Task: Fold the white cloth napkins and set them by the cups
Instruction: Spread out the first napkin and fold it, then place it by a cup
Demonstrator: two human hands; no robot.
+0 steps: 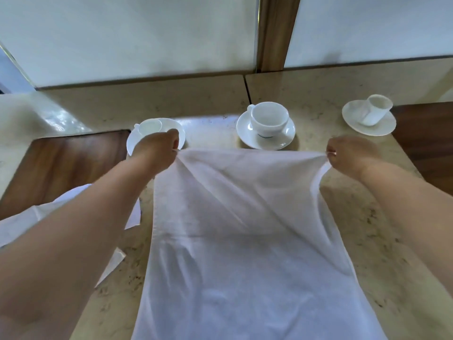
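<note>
Pinching the far corners, your left hand (159,149) fingers and right hand (348,153) fingers hold the white napkin (235,229) stretched over the desk (367,241); cups (269,119) sit at twelve o'clock.

Two bare forearms reach in from the lower corners, each uncovered from the elbow region down to the wrist, with no sleeve edge showing on either. The left hand (159,146) and right hand (348,153) are bare too: no gloves, rings, watch or bands on the parts that show
</note>
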